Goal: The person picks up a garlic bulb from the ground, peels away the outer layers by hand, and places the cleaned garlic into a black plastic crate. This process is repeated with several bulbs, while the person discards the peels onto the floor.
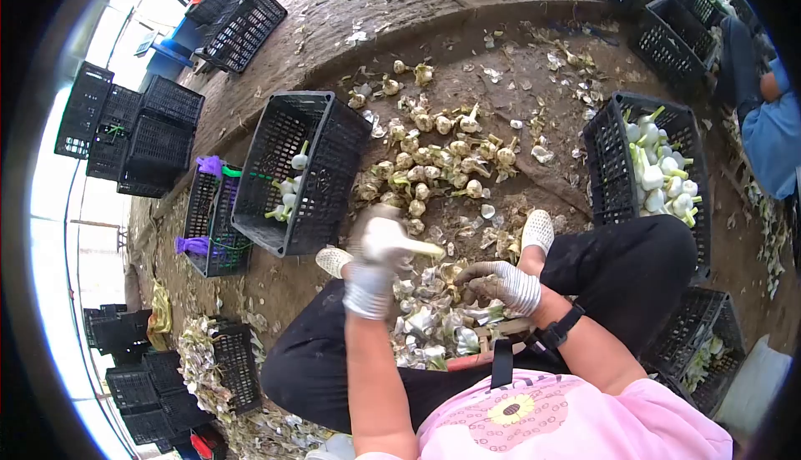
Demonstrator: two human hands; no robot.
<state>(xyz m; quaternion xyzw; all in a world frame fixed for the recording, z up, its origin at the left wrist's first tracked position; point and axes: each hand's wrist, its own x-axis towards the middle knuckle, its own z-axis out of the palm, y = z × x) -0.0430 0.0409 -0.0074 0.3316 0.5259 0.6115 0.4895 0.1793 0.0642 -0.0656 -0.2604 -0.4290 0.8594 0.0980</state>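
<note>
My left hand (pixel 370 272), in a soiled white glove, is closed around a white garlic bulb (pixel 388 240) whose stem points right; both are smeared by motion. My right hand (pixel 499 283), gloved too, is just above a heap of garlic peelings (pixel 425 314) between my legs. Its fingers curl inward, and what they hold, if anything, is hidden. Beyond my feet lies a pile of unpeeled garlic bulbs (pixel 434 160) with dirty skins.
A black crate (pixel 334 160) at left holds a few white bulbs; another crate (pixel 596 139) at right is heaped with them. More crates (pixel 150 135) stand at far left. A co-worker's blue sleeve (pixel 768 143) shows at right. Loose skins litter the ground.
</note>
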